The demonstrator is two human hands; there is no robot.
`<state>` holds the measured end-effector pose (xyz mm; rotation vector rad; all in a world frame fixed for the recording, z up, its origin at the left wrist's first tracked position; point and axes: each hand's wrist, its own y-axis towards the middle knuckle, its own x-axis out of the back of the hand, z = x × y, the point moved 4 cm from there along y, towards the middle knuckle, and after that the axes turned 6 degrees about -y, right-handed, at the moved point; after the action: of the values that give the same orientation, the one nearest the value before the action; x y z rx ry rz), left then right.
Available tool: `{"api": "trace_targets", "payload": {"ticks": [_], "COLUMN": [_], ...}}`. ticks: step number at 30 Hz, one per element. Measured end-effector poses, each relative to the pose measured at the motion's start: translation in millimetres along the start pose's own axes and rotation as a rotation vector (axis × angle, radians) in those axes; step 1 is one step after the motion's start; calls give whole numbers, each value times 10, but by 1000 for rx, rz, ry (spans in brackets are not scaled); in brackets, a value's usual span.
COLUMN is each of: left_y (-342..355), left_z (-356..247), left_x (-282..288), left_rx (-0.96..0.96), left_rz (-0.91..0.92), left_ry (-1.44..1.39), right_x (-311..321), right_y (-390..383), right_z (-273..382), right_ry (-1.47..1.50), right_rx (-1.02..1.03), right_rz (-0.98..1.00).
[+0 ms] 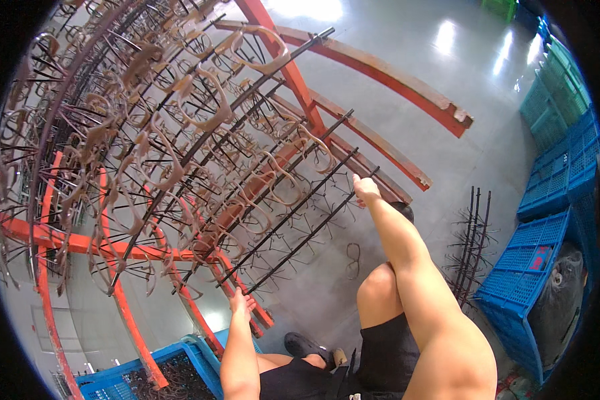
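Note:
A long black rod with thin side hooks slants across the lower front of the rack. My right hand is closed around it near its far upper end. At its lower end my left hand is closed on it, fingers partly hidden. Just beyond lies a parallel black rod. More rods rest across the orange-red rack, carrying many brown looped parts that look like glasses frames. On the nearest rod, I see bare hooks and no large brown loops.
Orange rack arms jut out to the right. Three hooked rods stand near blue plastic crates, one holding a dark bag. A blue crate of dark pieces sits lower left. One looped frame lies on the floor.

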<state>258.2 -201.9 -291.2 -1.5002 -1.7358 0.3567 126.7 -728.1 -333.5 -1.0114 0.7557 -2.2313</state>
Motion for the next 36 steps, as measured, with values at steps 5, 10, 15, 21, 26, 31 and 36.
{"api": "trace_targets", "payload": {"ticks": [5,10,15,21,26,31,36], "left_y": [167,228,226,218,206,3,-377], "left_z": [118,173,108,93,221,249,165], "left_x": [-81,-152,-206,-298,-280,-41,160], "left_rx": [130,90,64,164,370,185,123], "left_rz": [155,174,179,118,195,202,120], "left_ry": [-5,19,70,129,119,-172,-276], "right_x": [-75,-25,27,127,221,586,971], "right_y": [59,109,62,-54,-344,-1204,-2280], "right_z": [-91,-36,-69,-477,-579,-604,-485], "right_ry": [307,217,69,348,288,246,312], "right_rx": [-9,89,37,-3,236,387,507], "right_rz": [164,-1,-43,25,39,0,-77]}}
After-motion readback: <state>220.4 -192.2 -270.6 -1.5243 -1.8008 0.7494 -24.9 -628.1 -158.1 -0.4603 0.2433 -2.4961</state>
